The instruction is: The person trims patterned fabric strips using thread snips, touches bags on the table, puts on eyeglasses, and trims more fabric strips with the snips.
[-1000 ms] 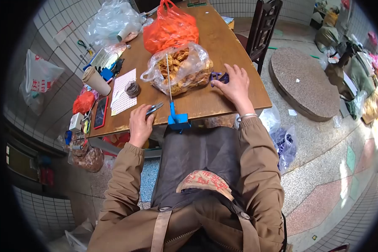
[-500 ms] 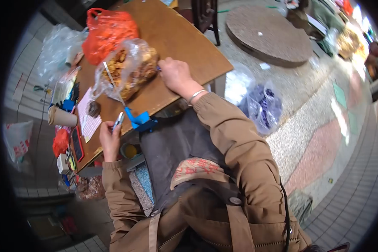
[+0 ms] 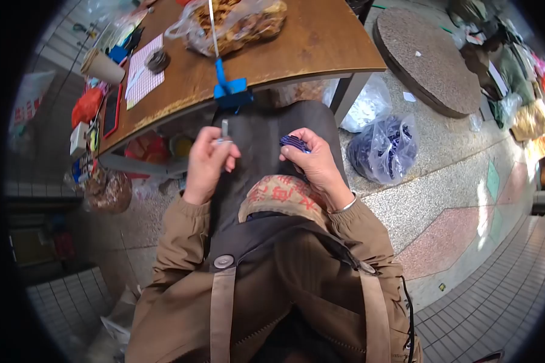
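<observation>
Over my dark apron [image 3: 263,130], my left hand [image 3: 209,158] is closed round a small silver metal tool [image 3: 225,128], its tip pointing up from the fingers; its exact kind is unclear. To the right, my right hand [image 3: 312,158] pinches a small dark blue piece with light stripes [image 3: 294,143] between thumb and fingers. The two hands are apart, level with each other. Just above them, a blue holder [image 3: 233,92] with a thin pale rod [image 3: 213,30] sits at the table's front edge. A clear bag of orange-brown pieces [image 3: 242,27] lies behind it.
The wooden table [image 3: 309,51] spans the top. On its left are a phone [image 3: 111,112], a paper cup [image 3: 103,68], a checked sheet [image 3: 140,78] and a dark lump [image 3: 157,60]. A bag of blue-purple pieces [image 3: 384,148] and a round slab [image 3: 427,60] stand on the floor at right.
My right hand has drawn back from the tabletop to above my lap, holding the blue piece. My left hand has moved right, towards it, still with the metal tool. The view has shifted.
</observation>
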Motion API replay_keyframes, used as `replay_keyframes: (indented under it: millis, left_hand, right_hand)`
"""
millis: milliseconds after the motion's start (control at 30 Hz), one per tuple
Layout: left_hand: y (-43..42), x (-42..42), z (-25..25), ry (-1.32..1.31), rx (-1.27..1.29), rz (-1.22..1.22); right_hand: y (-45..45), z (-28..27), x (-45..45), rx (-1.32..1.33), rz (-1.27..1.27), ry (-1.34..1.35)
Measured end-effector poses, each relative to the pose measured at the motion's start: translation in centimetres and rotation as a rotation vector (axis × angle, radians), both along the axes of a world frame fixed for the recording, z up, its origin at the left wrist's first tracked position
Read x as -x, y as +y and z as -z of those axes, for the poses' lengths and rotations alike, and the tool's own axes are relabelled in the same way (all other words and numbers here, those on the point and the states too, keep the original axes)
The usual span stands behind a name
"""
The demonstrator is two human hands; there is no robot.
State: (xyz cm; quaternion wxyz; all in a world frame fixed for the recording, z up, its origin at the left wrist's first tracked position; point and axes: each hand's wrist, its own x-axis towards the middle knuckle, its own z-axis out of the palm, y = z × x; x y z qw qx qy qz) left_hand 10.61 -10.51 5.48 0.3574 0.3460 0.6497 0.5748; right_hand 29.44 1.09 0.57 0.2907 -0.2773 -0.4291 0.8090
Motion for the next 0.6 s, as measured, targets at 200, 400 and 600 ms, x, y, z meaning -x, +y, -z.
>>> replay_keyframes:
  millis: [200, 400, 600]
  left_hand:
    - [-0.9, -4.2, 1.6, -0.144, 0.053, 0.215]
    - [-0.8, -4.8, 3.4, -0.16, 0.066, 0.249]
    - [-0.8, -4.3, 2.2, -0.473, 0.155, 0.295]
  right_hand:
    - [-3.8, 1.1, -1.2, 0.052, -0.042, -0.008]
    - [-4.6, 2.0, -0.8, -0.058, -0.062, 0.057]
    - [-4.3, -0.3, -1.9, 0.182, -0.12, 0.161]
